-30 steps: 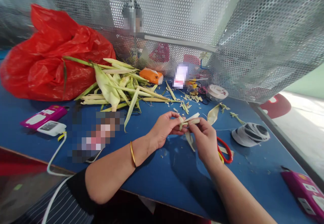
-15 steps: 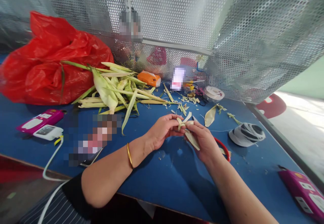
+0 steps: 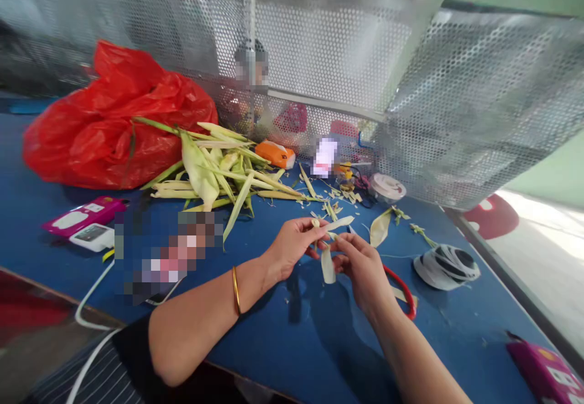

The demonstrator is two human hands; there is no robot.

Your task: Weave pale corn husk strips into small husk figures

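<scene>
Pale corn husk strips [image 3: 328, 265] are pinched between my two hands above the blue table. My left hand [image 3: 292, 244], with a gold bangle at the wrist, is closed on the folded upper part, where one strip sticks out to the right. Thumb and fingers of my right hand [image 3: 362, 264] close on the same husk piece from the right; one flat end hangs down between the hands. Beside the right wrist lies a red handle [image 3: 407, 294], probably of scissors, partly hidden. A loose husk piece [image 3: 379, 229] lies beyond the right hand.
A heap of corn husks [image 3: 199, 171] lies before a red plastic bag [image 3: 123, 109]. Husk scraps, an orange tissue pack [image 3: 274, 154] and a white roll [image 3: 387, 187] sit at the back. A spool of white thread [image 3: 447, 267] stands right. Perforated metal panels [image 3: 328, 45] close off the back.
The husk piece has been turned: one strip now points right and its flat end hangs straight down. My right fingers have shifted on it. The camera view has tilted slightly.
</scene>
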